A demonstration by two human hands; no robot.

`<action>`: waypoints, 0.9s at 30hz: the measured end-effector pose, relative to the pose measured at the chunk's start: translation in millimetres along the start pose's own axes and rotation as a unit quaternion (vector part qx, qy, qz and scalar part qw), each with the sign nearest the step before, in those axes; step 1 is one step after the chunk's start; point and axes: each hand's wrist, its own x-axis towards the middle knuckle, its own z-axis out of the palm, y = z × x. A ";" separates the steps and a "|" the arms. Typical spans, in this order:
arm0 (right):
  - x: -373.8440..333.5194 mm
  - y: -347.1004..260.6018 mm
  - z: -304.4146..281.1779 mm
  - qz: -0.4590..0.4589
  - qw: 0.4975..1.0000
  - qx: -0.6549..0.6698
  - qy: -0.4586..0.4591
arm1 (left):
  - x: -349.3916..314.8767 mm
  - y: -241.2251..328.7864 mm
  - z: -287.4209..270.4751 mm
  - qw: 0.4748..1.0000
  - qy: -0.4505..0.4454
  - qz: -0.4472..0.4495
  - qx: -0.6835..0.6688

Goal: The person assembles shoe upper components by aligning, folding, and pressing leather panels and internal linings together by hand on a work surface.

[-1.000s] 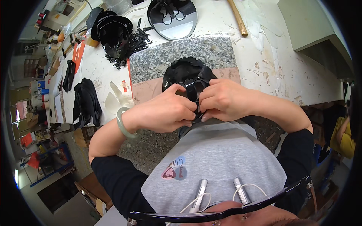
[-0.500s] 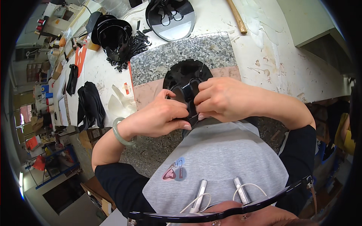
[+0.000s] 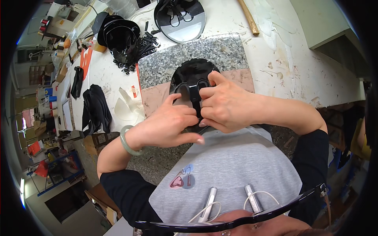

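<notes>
A glossy black leather piece [image 3: 193, 67] with a rounded, scalloped far edge lies in front of me. Down its middle runs a narrow black strap [image 3: 195, 94], with oval cutouts on either side. My left hand [image 3: 167, 122] is at the piece's left side, index finger over the left cutout, other fingers bent against the strap, thumb stretched toward me. From the right, my right hand [image 3: 222, 104] grips the strap's edge with curled fingers, its index knuckle raised. The fingertips and the near end of the piece are mostly hidden.
Under the piece are a speckled stone slab [image 3: 220, 51] and a pinkish board [image 3: 240, 78]. Beyond it lies a similar black rounded piece [image 3: 179, 19]. Stacked black parts [image 3: 118, 35], black strips [image 3: 96, 108] and white scraps [image 3: 128, 108] lie left; a wooden handle [image 3: 249, 17] lies far right.
My right hand has shifted slightly up, its index finger lifting and bending over the piece. My left thumb now stretches further right. More of the strap shows between the hands.
</notes>
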 end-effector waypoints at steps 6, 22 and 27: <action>1.7 9.0 -20.0 -0.008 0.998 0.059 0.015 | -9.1 -0.1 -1.4 0.997 0.014 -0.028 -0.076; 35.7 22.3 -3.0 -0.021 0.989 0.111 -0.094 | -40.1 -18.5 13.3 0.987 -0.008 -0.085 -0.139; 45.3 14.5 10.4 -0.064 0.993 0.081 -0.056 | -42.3 -16.7 23.4 0.993 0.009 -0.069 -0.095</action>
